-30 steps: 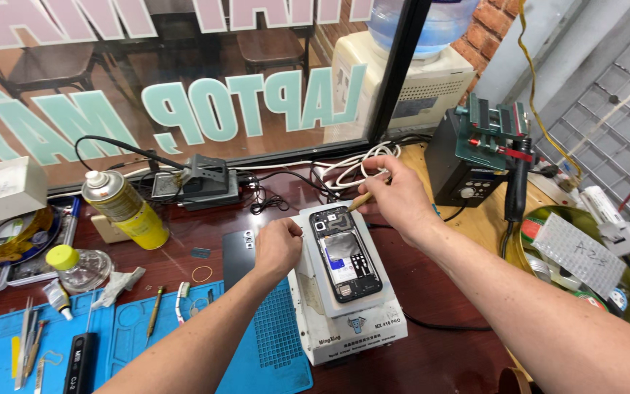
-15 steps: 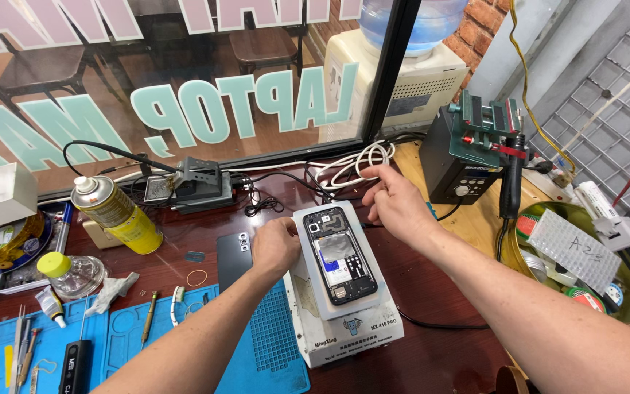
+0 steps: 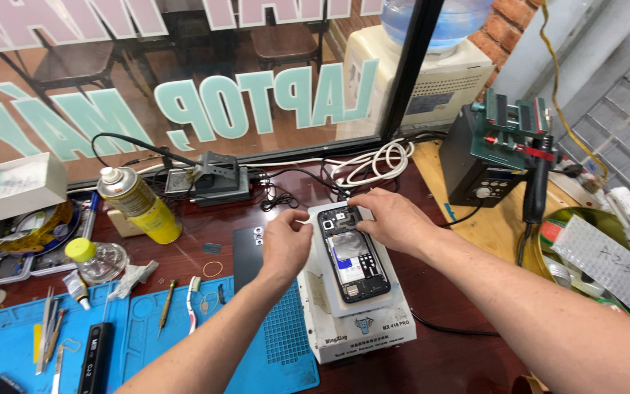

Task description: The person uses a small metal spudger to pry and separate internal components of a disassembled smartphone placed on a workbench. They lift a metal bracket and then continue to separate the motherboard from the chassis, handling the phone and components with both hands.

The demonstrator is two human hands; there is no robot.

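Observation:
An opened black smartphone (image 3: 353, 260) lies face down, insides showing, on a white heating pad box (image 3: 362, 332) in the middle of the bench. My left hand (image 3: 286, 244) rests at the phone's upper left edge, fingertips touching the frame. My right hand (image 3: 394, 219) covers the phone's top right corner, fingers curled onto it. Whether either hand pinches a small tool is hidden. A dark back cover (image 3: 246, 255) lies flat just left of the pad.
A blue work mat (image 3: 147, 335) with tweezers and small tools lies at the left. A yellow spray can (image 3: 138, 204), a small glass bottle (image 3: 95, 259), a soldering stand (image 3: 213, 179), white cables (image 3: 373, 162) and a black station (image 3: 486, 157) surround the pad.
My right hand dropped from above the phone down onto its top right corner. The view shifted slightly; my left hand stayed at the phone's left edge.

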